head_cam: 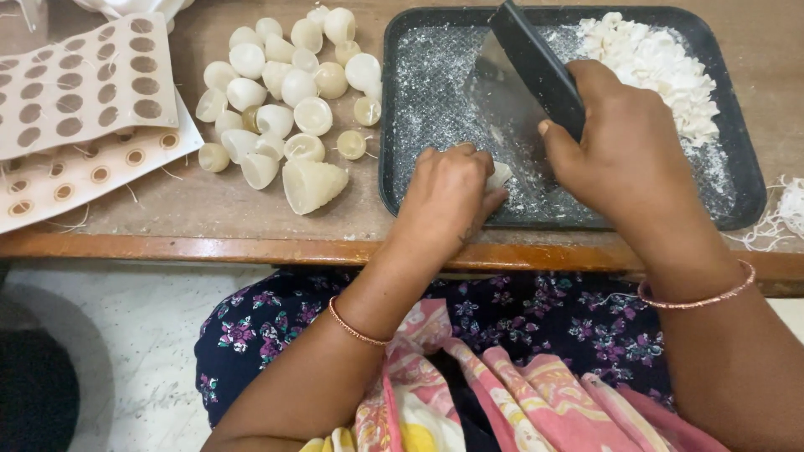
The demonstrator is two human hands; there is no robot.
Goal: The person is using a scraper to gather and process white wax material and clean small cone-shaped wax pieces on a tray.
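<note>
My right hand point(624, 146) grips the black handle of a wide metal scraper blade point(507, 84), whose edge rests on a black tray point(402, 180). My left hand point(448, 197) pinches a small white wax piece point(500, 175) against the tray floor, right beside the blade. A heap of chopped white wax bits point(662, 67) fills the tray's far right corner, and fine white crumbs dust the tray floor.
A pile of pale rounded wax candles point(285, 92) lies on the wooden table point(209, 218) left of the tray. Perforated mould sheets point(84, 92) lie at the far left. Loose white string point(783, 213) sits at the right edge.
</note>
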